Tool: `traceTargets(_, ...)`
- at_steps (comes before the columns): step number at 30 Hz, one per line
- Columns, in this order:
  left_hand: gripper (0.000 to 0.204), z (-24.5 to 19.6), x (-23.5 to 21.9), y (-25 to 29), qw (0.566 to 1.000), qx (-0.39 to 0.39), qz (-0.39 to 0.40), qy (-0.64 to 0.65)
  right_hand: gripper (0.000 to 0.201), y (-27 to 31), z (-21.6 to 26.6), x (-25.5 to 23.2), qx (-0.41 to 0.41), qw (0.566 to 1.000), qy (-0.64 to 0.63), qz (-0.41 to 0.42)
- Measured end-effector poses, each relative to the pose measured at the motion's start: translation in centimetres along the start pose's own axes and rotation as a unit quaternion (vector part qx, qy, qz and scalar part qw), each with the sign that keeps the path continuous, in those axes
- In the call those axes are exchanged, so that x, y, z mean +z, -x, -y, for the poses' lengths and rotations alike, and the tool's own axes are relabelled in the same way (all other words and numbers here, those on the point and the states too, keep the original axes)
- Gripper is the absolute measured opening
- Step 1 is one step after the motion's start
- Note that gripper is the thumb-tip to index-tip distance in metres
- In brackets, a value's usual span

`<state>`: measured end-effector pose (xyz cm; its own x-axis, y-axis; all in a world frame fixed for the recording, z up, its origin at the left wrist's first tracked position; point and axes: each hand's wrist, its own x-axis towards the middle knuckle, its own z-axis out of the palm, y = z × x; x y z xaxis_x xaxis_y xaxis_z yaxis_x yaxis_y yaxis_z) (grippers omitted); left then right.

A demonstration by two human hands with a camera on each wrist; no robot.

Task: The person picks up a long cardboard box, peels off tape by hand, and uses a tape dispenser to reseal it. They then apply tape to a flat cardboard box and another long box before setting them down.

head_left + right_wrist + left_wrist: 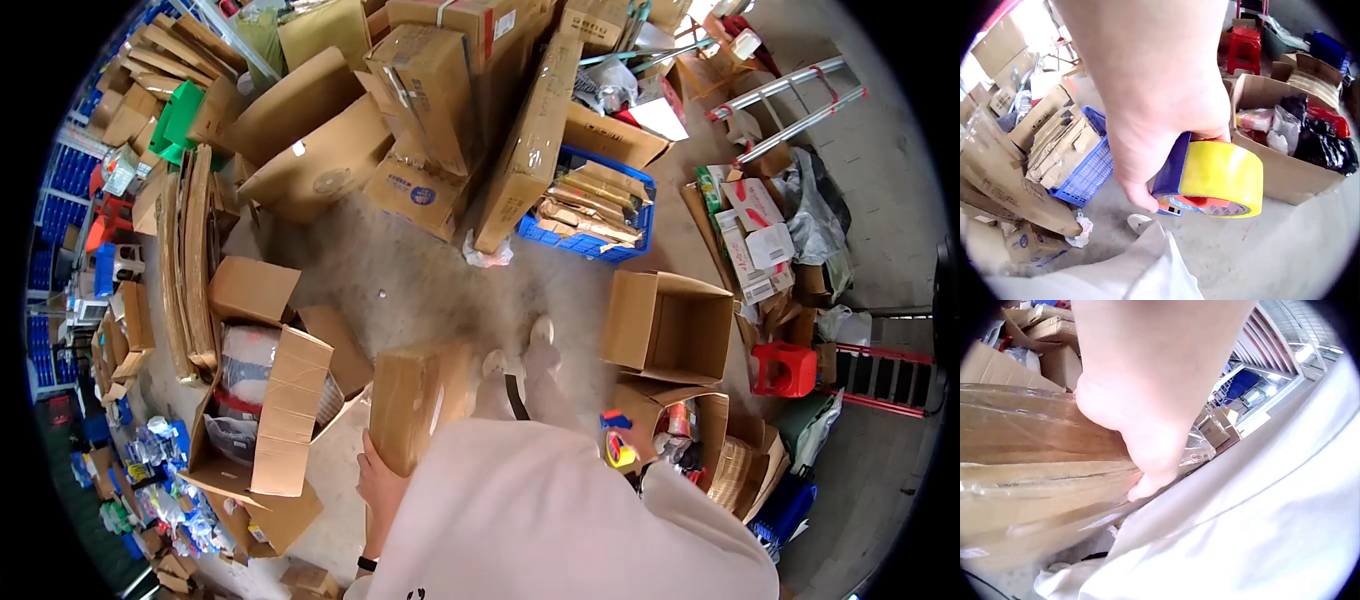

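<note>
My left hand grips the near end of a long taped cardboard box, held close against the pale shirt. In the left wrist view the hand bends over the box's end, and clear tape wrinkles along its edge. Down at my right side, my right hand holds a tape dispenser loaded with a wide yellow roll of tape. From the head view the yellow roll shows beside the shirt, while most of that hand is hidden.
An open carton with wrapped goods stands left. An open box and a carton of bagged items stand right. Ahead are a blue crate of flattened cardboard and tall cartons. A red stool stands farther right.
</note>
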<state>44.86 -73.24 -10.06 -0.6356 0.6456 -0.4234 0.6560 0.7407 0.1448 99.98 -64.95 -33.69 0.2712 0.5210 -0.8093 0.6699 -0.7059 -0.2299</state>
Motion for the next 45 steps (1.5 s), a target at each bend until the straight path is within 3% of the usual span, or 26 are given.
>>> traceTargets(1, 0.118, -0.6, -0.9, -0.3, 1.000, -0.011, 0.020, -0.003, 0.053, -4.1, -1.3, 0.3, -0.033, 0.999, 0.037, -0.016)
traceTargets(3, 0.117, -2.2, -1.8, -1.6, 0.999, -0.029, 0.042, -0.004, 0.062, -2.2, 7.0, -4.4, -0.043, 0.992, 0.115, -0.004)
traceTargets(5, 0.115, -3.6, -2.6, -2.3, 0.997, -0.046, 0.053, -0.008, 0.066, -8.0, 6.8, -4.9, -0.073, 0.986, 0.125, -0.080)
traceTargets(9, 0.114, -7.7, -5.0, -5.4, 0.999, -0.021, 0.032, -0.015, 0.076, -10.5, 15.0, -9.8, -0.046, 0.993, 0.104, -0.044)
traceTargets(11, 0.114, -9.5, -5.8, -7.6, 1.000, -0.018, 0.020, -0.015, 0.075, -13.6, 16.6, -10.5, -0.092, 0.989, 0.101, -0.060)
traceTargets(17, 0.113, -17.6, -6.4, -12.1, 0.999, -0.010, -0.034, -0.022, 0.069, -16.8, 24.1, -14.6, -0.080, 0.995, 0.064, 0.012)
traceTargets(20, 0.114, -23.7, -7.3, -15.2, 0.999, -0.050, -0.012, 0.001, 0.071, -19.4, 25.2, -15.3, -0.068, 0.996, 0.062, 0.007)
traceTargets(23, 0.114, -25.7, -6.0, -19.0, 0.998, -0.009, -0.057, 0.005, 0.073, -21.4, 25.4, -16.4, -0.077, 0.994, 0.082, 0.009)
traceTargets(29, 0.113, -31.3, -8.1, -24.7, 0.997, 0.055, -0.055, 0.020, 0.073, -20.8, 27.6, -18.9, -0.039, 0.995, 0.087, -0.017)
traceTargets(32, 0.108, -35.5, -10.2, -26.9, 0.999, 0.023, -0.019, 0.016, 0.074, -20.3, 28.6, -19.4, -0.015, 0.994, 0.102, -0.022)
traceTargets(35, 0.107, -37.0, -10.3, -29.4, 0.994, 0.086, -0.064, 0.031, 0.079, -18.7, 29.9, -19.0, 0.004, 0.995, 0.099, -0.021)
traceTargets(39, 0.107, -39.3, -10.2, -33.8, 0.995, 0.072, -0.023, 0.071, 0.071, -18.2, 31.6, -17.0, 0.021, 0.995, 0.097, -0.012)
traceTargets(41, 0.108, -40.5, -10.6, -35.6, 0.994, 0.076, -0.015, 0.073, 0.072, -16.9, 34.4, -16.8, 0.019, 0.995, 0.097, -0.023)
traceTargets(43, 0.110, -40.2, -10.2, -37.0, 0.989, 0.114, -0.066, 0.064, 0.078, -17.9, 34.5, -16.0, -0.021, 0.995, 0.080, -0.056)
traceTargets(45, 0.112, -39.4, -10.1, -37.9, 0.984, 0.140, -0.088, 0.066, 0.081, -16.9, 38.1, -16.8, -0.058, 0.990, 0.057, -0.119)
